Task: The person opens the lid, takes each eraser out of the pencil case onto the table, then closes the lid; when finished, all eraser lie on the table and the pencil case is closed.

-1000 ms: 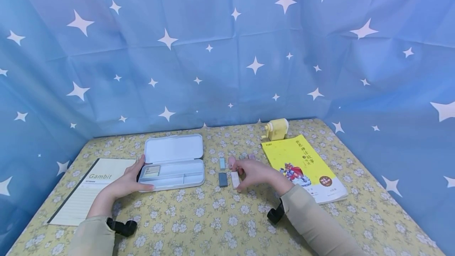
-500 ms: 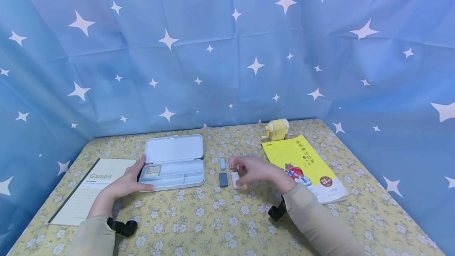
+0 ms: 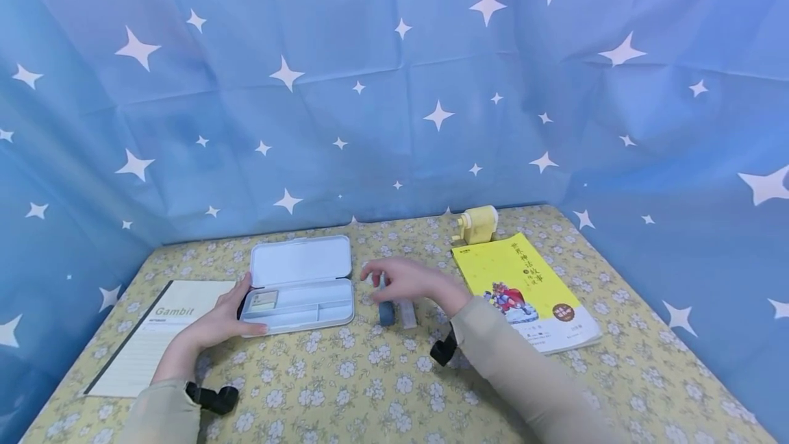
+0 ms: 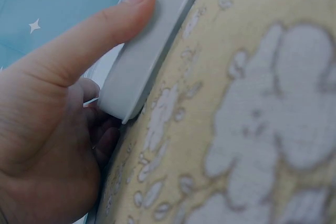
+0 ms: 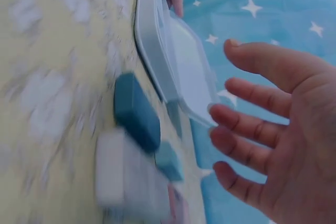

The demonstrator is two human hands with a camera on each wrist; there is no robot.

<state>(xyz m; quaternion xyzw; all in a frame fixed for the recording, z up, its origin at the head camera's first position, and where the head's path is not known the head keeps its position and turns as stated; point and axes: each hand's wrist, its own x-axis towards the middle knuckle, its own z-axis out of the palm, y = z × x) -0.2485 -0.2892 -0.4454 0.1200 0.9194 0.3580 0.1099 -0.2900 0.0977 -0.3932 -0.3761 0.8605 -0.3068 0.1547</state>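
Gripping case edge w/ left hand

Tablecloth: yellow with small white flowers. Backdrop: blue with white stars. Case: pale grey-white. Erasers: one dark blue, one white, one light teal. Book: bright yellow cover with red figure. Sharpener: pale yellow. Notepad: cream, dark spine. Sleeves: beige.
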